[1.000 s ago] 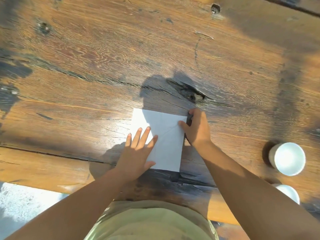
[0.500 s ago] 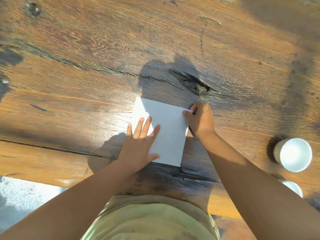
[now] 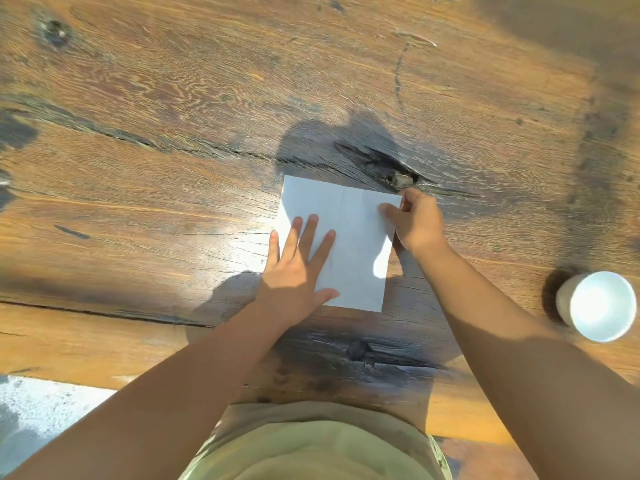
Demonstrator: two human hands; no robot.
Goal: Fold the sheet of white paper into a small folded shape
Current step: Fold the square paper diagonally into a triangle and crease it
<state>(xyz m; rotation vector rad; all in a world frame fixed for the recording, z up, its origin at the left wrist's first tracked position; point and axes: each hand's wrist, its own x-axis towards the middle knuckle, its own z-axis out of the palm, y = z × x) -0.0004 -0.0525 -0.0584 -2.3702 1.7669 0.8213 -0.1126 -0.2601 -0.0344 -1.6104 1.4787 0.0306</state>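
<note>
White rectangular sheet of paper (image 3: 349, 244) lies flat on the weathered brown wooden plank table (image 3: 173, 168), right btwn both hands. Left hand (image 3: 298, 271) is spread w/ fingers apart, palm pressed down on the sheet's near-left part. Right hand (image 3: 415, 220) pinches the far-right corner, thumb on top (faint vertical crease just left of it). White round cup (image 3: 599, 306) sits well off to the right of the right hand.
</note>
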